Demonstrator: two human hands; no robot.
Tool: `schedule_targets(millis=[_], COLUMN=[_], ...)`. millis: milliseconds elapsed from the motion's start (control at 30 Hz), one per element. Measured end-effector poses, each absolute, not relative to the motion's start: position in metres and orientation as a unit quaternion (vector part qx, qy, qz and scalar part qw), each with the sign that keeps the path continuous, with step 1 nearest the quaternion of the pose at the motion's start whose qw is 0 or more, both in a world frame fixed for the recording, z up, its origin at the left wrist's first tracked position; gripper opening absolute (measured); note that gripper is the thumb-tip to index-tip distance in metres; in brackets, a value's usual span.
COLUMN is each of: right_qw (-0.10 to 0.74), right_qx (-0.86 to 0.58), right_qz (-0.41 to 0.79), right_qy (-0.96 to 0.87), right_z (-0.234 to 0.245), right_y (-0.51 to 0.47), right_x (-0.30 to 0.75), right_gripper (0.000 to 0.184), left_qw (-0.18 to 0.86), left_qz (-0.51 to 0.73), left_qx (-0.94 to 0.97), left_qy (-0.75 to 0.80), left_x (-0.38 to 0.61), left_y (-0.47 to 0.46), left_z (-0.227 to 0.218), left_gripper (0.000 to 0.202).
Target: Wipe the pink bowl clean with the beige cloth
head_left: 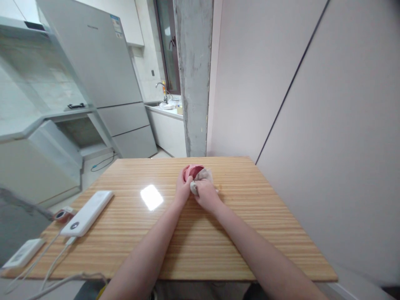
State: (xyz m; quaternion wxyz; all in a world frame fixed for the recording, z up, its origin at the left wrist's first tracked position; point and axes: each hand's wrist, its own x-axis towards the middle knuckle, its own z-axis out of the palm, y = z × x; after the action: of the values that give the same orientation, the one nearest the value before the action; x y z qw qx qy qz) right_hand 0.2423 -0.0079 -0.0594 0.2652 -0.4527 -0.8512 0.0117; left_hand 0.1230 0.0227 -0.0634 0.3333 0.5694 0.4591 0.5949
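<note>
Near the far side of the wooden table (131, 233), my left hand (183, 185) is wrapped round a small pink object (194, 170). It has a darker red hollow inside, like a cup or bowl, but its exact kind is too small to tell. My right hand (206, 195) grips a greyish-white cloth (204, 175), bunched in the fingers and pressed against the pink object's opening. Part of the cloth spreads out above the right knuckles. Both hands are close together, and their fingers partly hide the pink object.
On the table's left side lie a white power bank (89, 214) with cables plugged in, a reddish-brown roll-like item (62, 214) and a white flat box (24, 253). A pale panelled wall (300, 137) borders the right. Beyond the table stand a fridge (93, 62) and a concrete pillar (196, 83).
</note>
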Motion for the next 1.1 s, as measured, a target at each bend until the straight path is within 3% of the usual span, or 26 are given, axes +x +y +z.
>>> schedule_targets(millis=[200,333,500,733,967,1100], right_qw=[0.272,0.271,0.286,0.252,0.296,0.303], right_qx=[-0.376,-0.404,-0.493,-0.399,-0.467,-0.451], right_qz=[0.001,-0.039,-0.034,-0.002,-0.021,0.019], right_qy=[-0.886,-0.873,-0.821,-0.882,-0.833,-0.839], right_z=[-0.061,-0.059,-0.061,-0.059,-0.062,-0.067], right_y=[-0.003,-0.004,-0.007,-0.003,-0.004,-0.002], right_x=[0.251,0.254,0.249,0.253,0.251,0.253], right_gripper=[0.013,0.015,0.016,0.015,0.016,0.016], left_qw=[0.356,0.405,0.404,0.354,0.400,0.395], left_qz=[0.512,0.500,0.593,0.548,0.604,0.592], left_qx=[0.607,0.586,0.492,0.561,0.480,0.481], left_qy=[0.492,0.492,0.493,0.510,0.494,0.512], left_x=[0.094,0.089,0.126,0.102,0.125,0.131], left_y=[0.028,0.028,0.018,0.024,0.021,0.019], left_z=[-0.042,-0.036,-0.053,-0.044,-0.057,-0.064], left_gripper=[0.042,0.040,0.068,0.045,0.069,0.055])
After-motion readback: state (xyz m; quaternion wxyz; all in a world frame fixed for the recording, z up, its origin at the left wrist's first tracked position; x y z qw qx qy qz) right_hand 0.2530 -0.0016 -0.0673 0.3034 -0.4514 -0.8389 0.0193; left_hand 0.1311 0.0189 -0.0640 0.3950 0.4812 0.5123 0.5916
